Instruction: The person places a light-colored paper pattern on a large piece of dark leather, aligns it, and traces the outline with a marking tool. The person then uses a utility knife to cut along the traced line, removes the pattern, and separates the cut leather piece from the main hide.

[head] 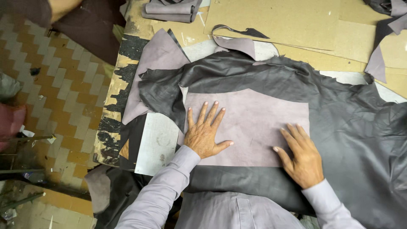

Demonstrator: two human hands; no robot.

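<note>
Two bare hands lie flat, the left hand [204, 135] and the right hand [301, 156], on one pale mauve rectangular suede panel [254, 123]. One large dark grey leather hide [352, 127] lies beneath. One folded stack of grey-mauve leather pieces [171, 10] sits on the worktop [111, 101], beside several overlapping brown cardboard sheets [288, 21].

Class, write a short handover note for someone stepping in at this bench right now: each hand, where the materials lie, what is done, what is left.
Left hand: flat, fingers spread, pressing the left part of the pale mauve rectangular piece.
Right hand: flat on the piece's right lower edge, fingers partly on the dark leather hide beneath.
The hide is spread over the worktable; offcuts and cardboard sheets lie at the back.
Done: piece laid flat on the hide.
Left: no marking or cutting tool is in view; nothing shows cut around the piece yet.
</note>
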